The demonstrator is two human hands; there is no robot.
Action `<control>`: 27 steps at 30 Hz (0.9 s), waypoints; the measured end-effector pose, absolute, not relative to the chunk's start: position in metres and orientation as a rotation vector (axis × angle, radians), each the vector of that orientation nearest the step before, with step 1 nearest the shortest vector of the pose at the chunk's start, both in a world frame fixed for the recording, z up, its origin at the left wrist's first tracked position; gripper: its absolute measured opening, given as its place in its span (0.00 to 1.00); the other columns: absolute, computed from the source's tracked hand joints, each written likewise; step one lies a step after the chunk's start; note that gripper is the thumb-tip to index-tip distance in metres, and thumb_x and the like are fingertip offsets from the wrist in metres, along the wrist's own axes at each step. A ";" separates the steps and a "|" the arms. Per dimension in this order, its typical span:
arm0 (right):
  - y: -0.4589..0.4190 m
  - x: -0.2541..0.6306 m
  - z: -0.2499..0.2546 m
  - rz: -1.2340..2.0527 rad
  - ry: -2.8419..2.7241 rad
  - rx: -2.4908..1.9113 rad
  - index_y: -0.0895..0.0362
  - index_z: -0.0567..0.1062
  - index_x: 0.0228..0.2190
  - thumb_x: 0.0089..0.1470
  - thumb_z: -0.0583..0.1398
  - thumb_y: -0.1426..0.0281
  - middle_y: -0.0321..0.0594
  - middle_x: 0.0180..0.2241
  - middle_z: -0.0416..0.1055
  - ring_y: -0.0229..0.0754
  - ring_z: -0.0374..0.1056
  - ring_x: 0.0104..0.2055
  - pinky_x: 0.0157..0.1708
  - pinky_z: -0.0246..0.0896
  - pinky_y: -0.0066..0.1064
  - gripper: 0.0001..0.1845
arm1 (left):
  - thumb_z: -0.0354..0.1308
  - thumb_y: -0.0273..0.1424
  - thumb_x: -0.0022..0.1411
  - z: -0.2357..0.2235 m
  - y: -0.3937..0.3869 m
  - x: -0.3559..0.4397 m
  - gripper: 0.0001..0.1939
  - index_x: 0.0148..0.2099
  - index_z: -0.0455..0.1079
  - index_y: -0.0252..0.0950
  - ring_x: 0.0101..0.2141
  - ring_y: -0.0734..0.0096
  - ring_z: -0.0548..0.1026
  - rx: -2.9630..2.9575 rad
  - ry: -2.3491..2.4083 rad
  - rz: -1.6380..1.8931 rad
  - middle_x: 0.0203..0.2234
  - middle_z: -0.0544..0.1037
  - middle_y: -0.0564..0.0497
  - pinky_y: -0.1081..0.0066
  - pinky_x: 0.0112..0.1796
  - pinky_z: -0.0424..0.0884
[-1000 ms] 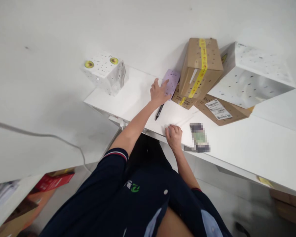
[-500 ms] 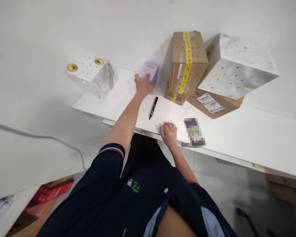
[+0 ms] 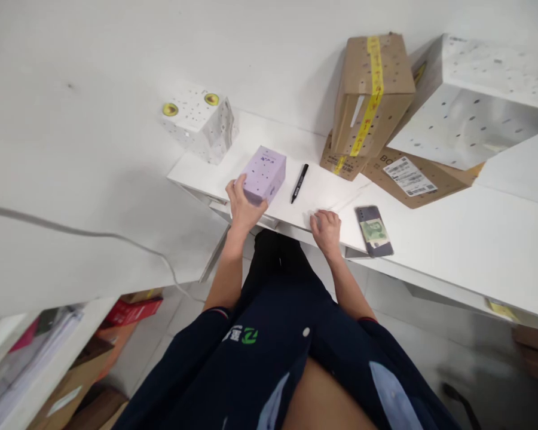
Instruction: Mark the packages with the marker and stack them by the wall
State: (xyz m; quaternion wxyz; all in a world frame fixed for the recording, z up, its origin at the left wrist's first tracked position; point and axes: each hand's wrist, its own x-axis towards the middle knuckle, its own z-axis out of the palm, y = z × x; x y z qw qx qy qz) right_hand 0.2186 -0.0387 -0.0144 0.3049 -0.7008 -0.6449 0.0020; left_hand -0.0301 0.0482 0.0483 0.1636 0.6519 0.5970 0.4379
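A small purple box [image 3: 265, 173] with dark spots is near the front edge of the white desk [image 3: 488, 239]. My left hand [image 3: 244, 203] grips its near end, the thumb on one side and the fingers on the other. My right hand [image 3: 326, 232] rests at the desk edge with its fingers curled; whether anything is under them is hidden. Between the hands, farther back, lies a black marker [image 3: 299, 183]. To the right of my right hand is a phone [image 3: 373, 231] with what looks like a green banknote in its case.
A white avocado-print box [image 3: 200, 122] stands at the back left. Brown cartons [image 3: 372, 95] with yellow tape and a large white box [image 3: 479, 98] are stacked at the back right. A grey cable [image 3: 94, 233] hangs at left, above shelves with boxes [image 3: 134, 309].
My left hand has brought the purple box from the wall toward the desk's front edge. My right hand stays at the edge. The camera view has shifted.
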 end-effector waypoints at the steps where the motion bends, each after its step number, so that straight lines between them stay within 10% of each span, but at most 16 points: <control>1: -0.039 0.219 -0.014 0.017 -1.701 -1.863 0.58 0.79 0.41 0.65 0.57 0.62 0.50 0.47 0.78 0.51 0.66 0.52 0.53 0.58 0.43 0.15 | 0.71 0.30 0.47 0.046 0.036 -0.033 0.48 0.67 0.54 0.41 0.65 0.49 0.59 1.879 1.675 1.262 0.61 0.60 0.38 0.49 0.65 0.60; 11: 0.015 0.189 0.007 0.125 -1.828 -1.918 0.54 0.70 0.61 0.67 0.52 0.62 0.57 0.55 0.67 0.55 0.64 0.51 0.52 0.61 0.48 0.25 | 0.72 0.43 0.51 0.008 0.005 -0.034 0.62 0.75 0.34 0.42 0.70 0.48 0.55 1.680 1.647 1.325 0.71 0.48 0.31 0.51 0.66 0.60; 27: 0.014 0.258 -0.003 -0.076 -1.630 -2.178 0.61 0.77 0.48 0.60 0.55 0.65 0.59 0.53 0.71 0.59 0.61 0.50 0.48 0.61 0.52 0.20 | 0.75 0.37 0.45 -0.016 0.008 -0.025 0.63 0.74 0.39 0.39 0.69 0.41 0.56 1.488 1.706 1.266 0.68 0.56 0.30 0.44 0.66 0.56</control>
